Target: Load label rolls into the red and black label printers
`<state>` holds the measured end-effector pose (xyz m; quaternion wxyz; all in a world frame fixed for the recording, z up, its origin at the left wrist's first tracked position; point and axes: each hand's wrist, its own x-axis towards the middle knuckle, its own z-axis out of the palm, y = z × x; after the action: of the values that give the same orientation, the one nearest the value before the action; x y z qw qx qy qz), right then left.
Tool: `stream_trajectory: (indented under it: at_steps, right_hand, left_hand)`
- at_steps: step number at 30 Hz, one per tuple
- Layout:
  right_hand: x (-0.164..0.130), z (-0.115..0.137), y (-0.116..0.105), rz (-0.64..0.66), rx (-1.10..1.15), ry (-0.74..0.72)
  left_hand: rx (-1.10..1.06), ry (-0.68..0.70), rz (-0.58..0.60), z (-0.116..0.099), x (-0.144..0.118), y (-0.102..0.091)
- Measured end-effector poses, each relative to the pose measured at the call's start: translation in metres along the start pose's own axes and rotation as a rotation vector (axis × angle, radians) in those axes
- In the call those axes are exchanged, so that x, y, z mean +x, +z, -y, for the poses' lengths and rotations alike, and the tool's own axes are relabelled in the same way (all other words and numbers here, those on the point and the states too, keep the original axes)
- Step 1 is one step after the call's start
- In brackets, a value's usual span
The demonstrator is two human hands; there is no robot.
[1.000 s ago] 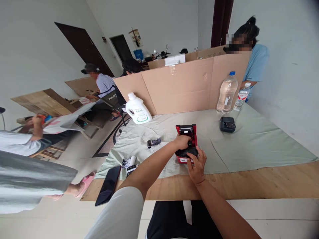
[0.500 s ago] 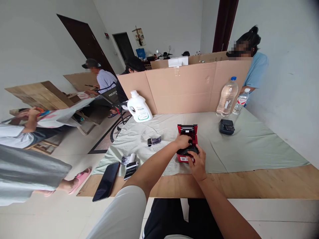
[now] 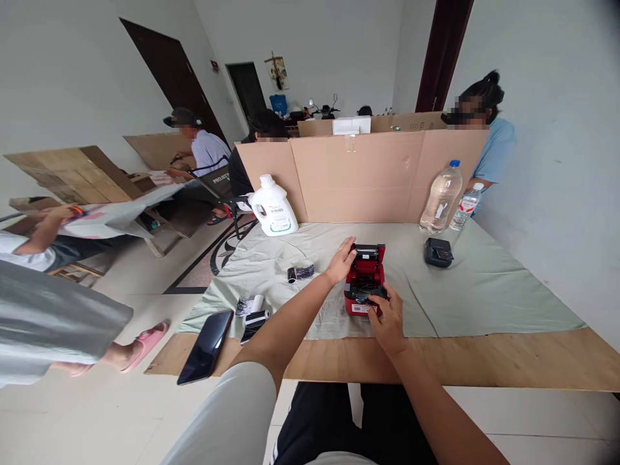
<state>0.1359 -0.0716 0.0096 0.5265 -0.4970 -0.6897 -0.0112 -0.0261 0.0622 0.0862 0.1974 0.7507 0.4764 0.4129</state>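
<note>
Red plastic is showing between both hands in the head view: a small red printer (image 3: 364,282) is sitting on the pale green cloth (image 3: 484,284), straight ahead of the person, its long axis running near to far. The left hand (image 3: 341,260) is lying loosely open against the printer's far left corner, fingers spread, gripping nothing. The right hand (image 3: 386,318) is curling over the near end, fingertips pressing on the black part there, so it is the nearer one.
</note>
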Motion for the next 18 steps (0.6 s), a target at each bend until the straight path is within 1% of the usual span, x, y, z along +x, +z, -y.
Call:
stream_trajectory:
  at_steps: [1,3,5,7,13,18]
  right_hand:
    - [0.000,0.002,-0.001,-0.003,-0.008,-0.014]
    - [0.001,0.004,-0.003,-0.005,-0.022,-0.043]
    - [0.003,0.006,-0.005,-0.005,-0.032,-0.055]
    - [0.004,0.007,-0.007,-0.006,-0.039,-0.051]
    - [0.007,0.010,-0.008,-0.007,-0.066,-0.050]
    - [0.009,0.008,-0.008,0.046,-0.088,-0.070]
  left_hand:
    - [-0.026,0.018,0.018,0.002,-0.002,0.002]
    - [-0.052,0.051,0.008,0.005,-0.009,0.003]
    - [-0.056,0.098,-0.006,0.005,-0.020,0.001]
    - [-0.045,0.143,0.008,0.002,-0.032,-0.003]
    - [0.051,0.218,0.087,-0.005,-0.068,-0.012]
    - [0.193,0.236,0.183,-0.007,-0.090,-0.014]
